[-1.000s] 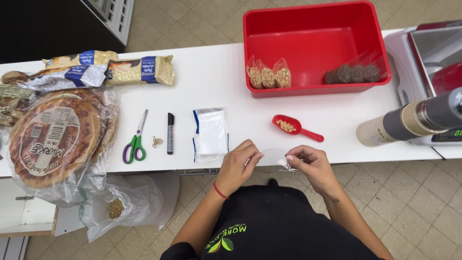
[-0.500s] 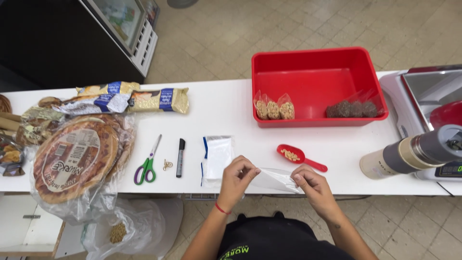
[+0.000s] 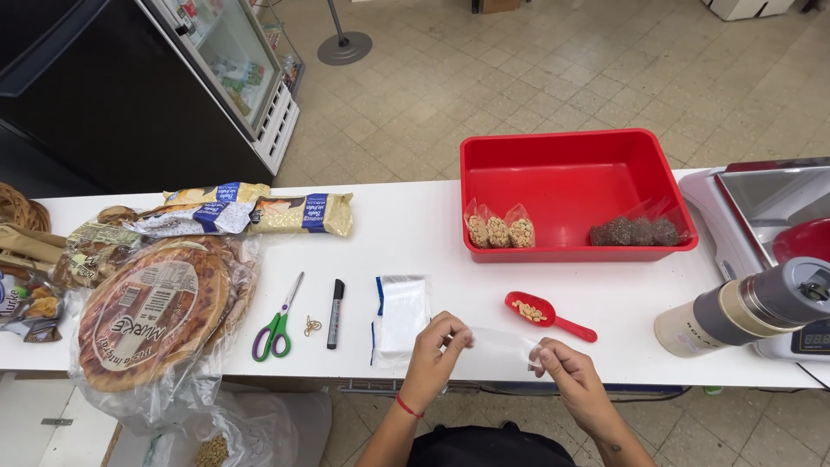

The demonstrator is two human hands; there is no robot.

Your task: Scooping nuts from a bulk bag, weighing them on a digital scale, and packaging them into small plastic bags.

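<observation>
Both hands, left hand (image 3: 435,348) and right hand (image 3: 566,370), pinch a small clear plastic bag (image 3: 500,347) stretched between them over the white counter (image 3: 415,251) edge; opening its mouth for the red plastic scoop (image 3: 545,313) of nuts seems next.

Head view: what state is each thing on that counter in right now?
Clear bag: empty, held stretched between left hand and right hand.
Red scoop: lying flat, holding nuts.
Red tub: open, small filled bags inside.
Scissors: closed, lying flat.
Marker: capped.
Bag stack: flat, unused.
</observation>
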